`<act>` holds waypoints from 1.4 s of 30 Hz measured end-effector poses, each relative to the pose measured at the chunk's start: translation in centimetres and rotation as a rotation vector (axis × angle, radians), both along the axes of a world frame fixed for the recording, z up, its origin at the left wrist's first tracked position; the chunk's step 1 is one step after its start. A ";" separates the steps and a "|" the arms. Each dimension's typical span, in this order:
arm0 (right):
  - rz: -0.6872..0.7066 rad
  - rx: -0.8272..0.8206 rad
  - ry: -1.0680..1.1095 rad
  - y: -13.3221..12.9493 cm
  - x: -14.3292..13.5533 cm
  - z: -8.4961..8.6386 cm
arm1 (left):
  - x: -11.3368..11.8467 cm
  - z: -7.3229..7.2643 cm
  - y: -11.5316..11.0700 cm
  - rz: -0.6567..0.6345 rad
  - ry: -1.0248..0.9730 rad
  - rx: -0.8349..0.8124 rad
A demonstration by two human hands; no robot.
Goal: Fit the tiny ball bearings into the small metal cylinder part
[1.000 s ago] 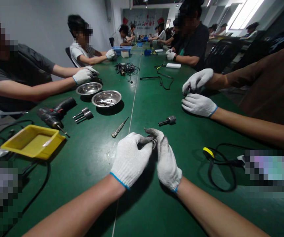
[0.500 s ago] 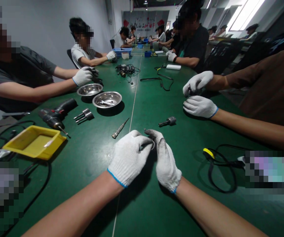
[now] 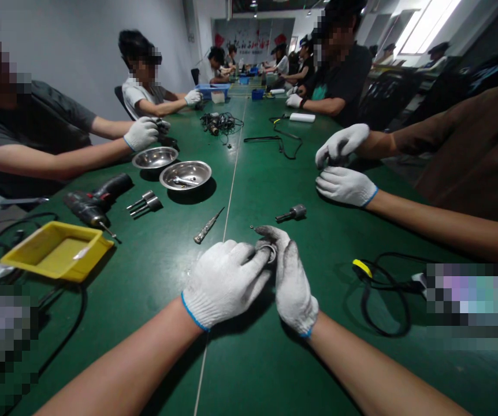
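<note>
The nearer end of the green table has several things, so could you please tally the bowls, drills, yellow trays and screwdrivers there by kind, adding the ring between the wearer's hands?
Bowls: 2
Drill: 1
Yellow tray: 1
Screwdriver: 1
Ring between the left hand and right hand: 1
Total: 6

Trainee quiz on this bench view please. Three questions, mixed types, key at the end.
1. True or false: seen by the person wearing the camera, the cordless drill lies beyond the yellow tray.
2. Which of these is nearest the person's left hand? A) cordless drill B) screwdriver C) yellow tray
3. Fill in: a small metal ____ shows between the left hand and the right hand.

Key: 1. True. 2. B. 3. ring.
</note>
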State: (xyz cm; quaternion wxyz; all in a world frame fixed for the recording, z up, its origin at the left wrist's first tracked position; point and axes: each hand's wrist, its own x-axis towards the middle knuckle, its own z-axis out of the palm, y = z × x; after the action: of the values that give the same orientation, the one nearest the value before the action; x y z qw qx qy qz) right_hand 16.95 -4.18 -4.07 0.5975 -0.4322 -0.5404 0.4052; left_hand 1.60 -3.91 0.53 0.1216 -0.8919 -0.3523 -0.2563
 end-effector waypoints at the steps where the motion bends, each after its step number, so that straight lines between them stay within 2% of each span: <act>1: 0.000 -0.001 -0.003 0.0 0.0 0.0 | -0.1 -0.1 0.0 -0.003 -0.005 0.003; 9: 0.022 -0.023 0.033 0.1 -0.2 -0.1 | -0.5 -0.1 0.2 -0.017 -0.076 -0.017; 23: 0.031 -0.002 0.037 0.0 -0.2 0.1 | -0.5 -0.2 0.1 -0.049 -0.089 0.070; 30: 0.032 0.013 -0.002 -0.1 -0.1 0.1 | -0.3 -0.5 -0.1 0.013 -0.030 0.055; 35: 0.048 0.040 -0.036 0.0 0.0 0.1 | -0.2 -0.5 -0.2 0.009 -0.035 0.076; 38: 0.043 0.062 -0.061 0.0 0.0 0.0 | 0.0 -0.5 -0.4 0.003 -0.139 0.001; 42: 0.011 0.103 -0.155 -0.1 -0.1 -0.3 | 0.4 -0.2 -0.4 0.070 -0.385 -0.230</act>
State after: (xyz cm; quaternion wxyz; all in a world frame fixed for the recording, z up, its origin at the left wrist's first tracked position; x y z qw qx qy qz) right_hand 16.86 -4.25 -4.40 0.5731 -0.4280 -0.6074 0.3457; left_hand 1.97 -4.35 0.29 -0.0416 -0.8217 -0.4265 -0.3758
